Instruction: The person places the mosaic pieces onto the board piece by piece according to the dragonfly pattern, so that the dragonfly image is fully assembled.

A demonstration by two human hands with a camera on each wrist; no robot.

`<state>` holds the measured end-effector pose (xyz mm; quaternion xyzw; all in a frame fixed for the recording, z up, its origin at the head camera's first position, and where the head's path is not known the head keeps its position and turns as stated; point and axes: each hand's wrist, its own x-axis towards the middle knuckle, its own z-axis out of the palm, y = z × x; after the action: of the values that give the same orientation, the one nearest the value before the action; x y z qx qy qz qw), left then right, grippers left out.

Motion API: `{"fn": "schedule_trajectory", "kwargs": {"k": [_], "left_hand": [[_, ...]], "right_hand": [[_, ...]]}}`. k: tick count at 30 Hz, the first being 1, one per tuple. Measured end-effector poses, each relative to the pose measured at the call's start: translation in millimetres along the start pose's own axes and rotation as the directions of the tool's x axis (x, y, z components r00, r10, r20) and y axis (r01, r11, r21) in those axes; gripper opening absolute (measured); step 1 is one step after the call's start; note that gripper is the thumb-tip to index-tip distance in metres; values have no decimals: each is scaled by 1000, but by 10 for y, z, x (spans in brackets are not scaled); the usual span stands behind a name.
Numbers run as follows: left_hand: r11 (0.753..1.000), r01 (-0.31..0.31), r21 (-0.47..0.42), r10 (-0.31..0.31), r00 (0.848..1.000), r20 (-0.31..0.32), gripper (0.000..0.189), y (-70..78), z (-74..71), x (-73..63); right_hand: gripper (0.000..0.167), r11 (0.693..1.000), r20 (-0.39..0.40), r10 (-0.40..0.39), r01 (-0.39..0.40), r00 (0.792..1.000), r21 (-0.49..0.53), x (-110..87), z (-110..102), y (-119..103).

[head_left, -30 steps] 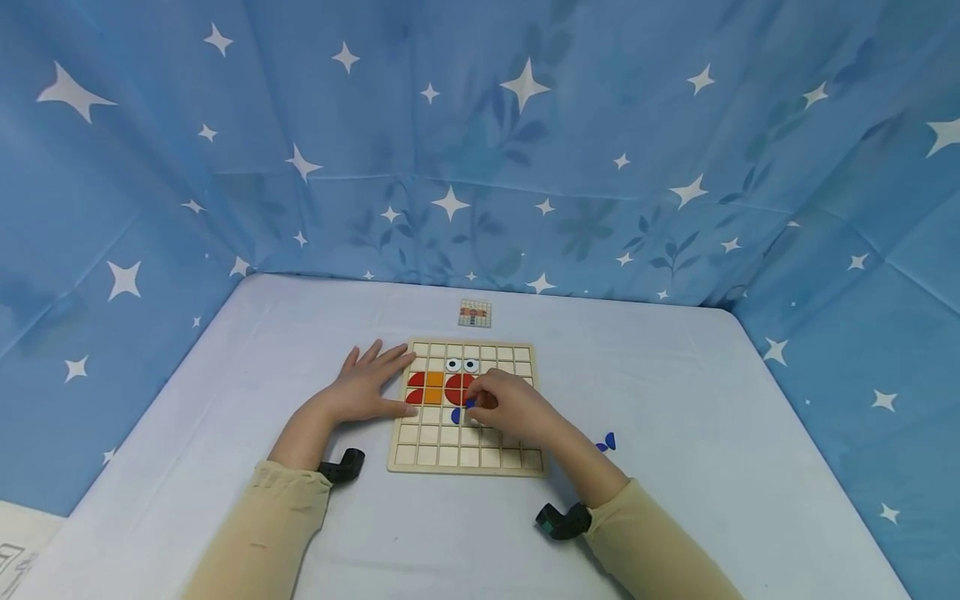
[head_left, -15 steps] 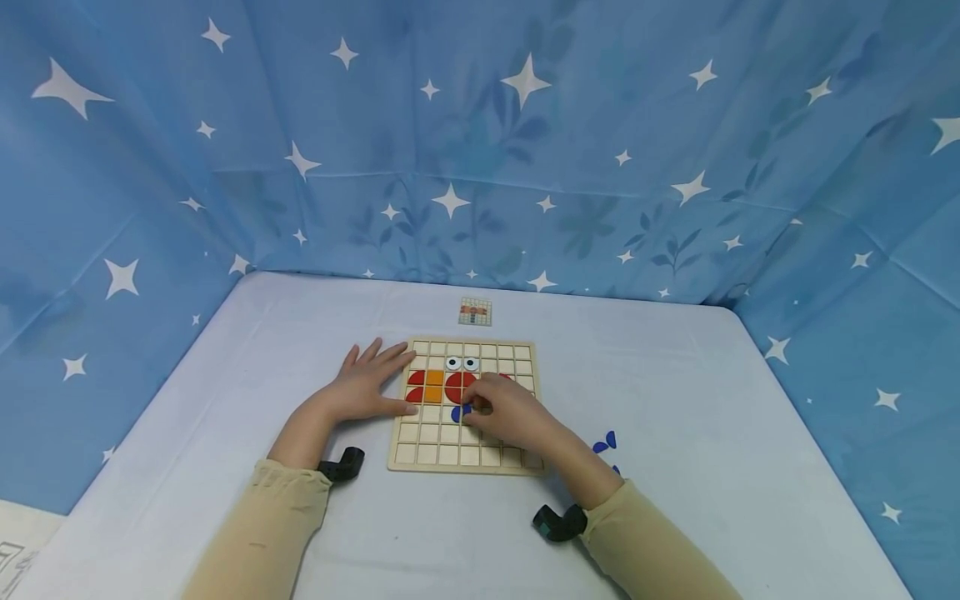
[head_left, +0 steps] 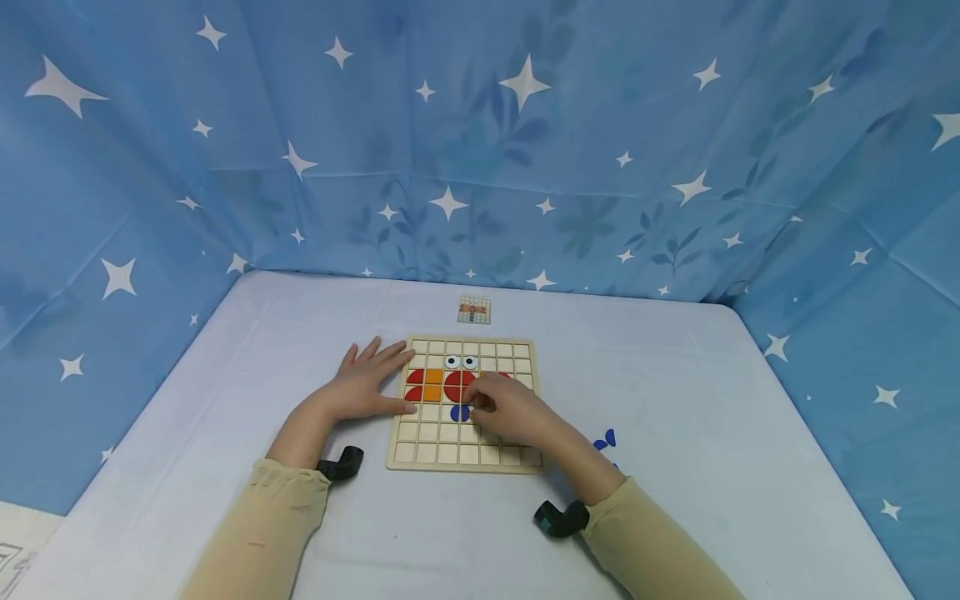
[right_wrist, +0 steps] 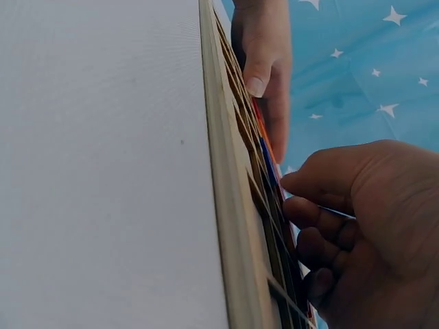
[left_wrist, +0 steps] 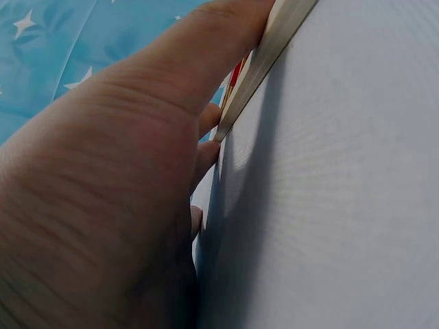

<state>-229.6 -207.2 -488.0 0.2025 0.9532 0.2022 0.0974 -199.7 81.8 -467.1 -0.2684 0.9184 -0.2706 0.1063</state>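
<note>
A wooden grid board (head_left: 447, 454) lies on the table, holding red, orange and blue pieces and two eye pieces (head_left: 461, 362). My left hand (head_left: 360, 387) rests with spread fingers on its left edge. Over the middle, my right hand (head_left: 513, 408) has curled fingers, thumb and forefinger at the right side of a blue rounded piece (head_left: 466, 413). That piece lies in its cell beside another blue piece (head_left: 454, 413), under the red circle (head_left: 454, 387). In the right wrist view the thumb tip meets the blue (right_wrist: 269, 161); the forefinger tip is hidden there.
Several loose blue pieces (head_left: 609, 437) lie on the white tabletop to the right of the board. A small pattern card (head_left: 474, 310) lies beyond it. Blue star-printed curtain (head_left: 480, 167) surrounds the table's back and sides.
My right hand has lowered the blue piece from above the board into the cell beside the other blue one. The left hand stays in place on the board's edge.
</note>
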Motion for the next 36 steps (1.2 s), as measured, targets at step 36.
{"fn": "schedule_trajectory", "kwargs": {"k": [36], "left_hand": [[1000,-4,-17,4,1000,4,98,-2,-3,-12]], "right_hand": [[10,998,-95,60,-60,994,2,-298,-556,118]]}}
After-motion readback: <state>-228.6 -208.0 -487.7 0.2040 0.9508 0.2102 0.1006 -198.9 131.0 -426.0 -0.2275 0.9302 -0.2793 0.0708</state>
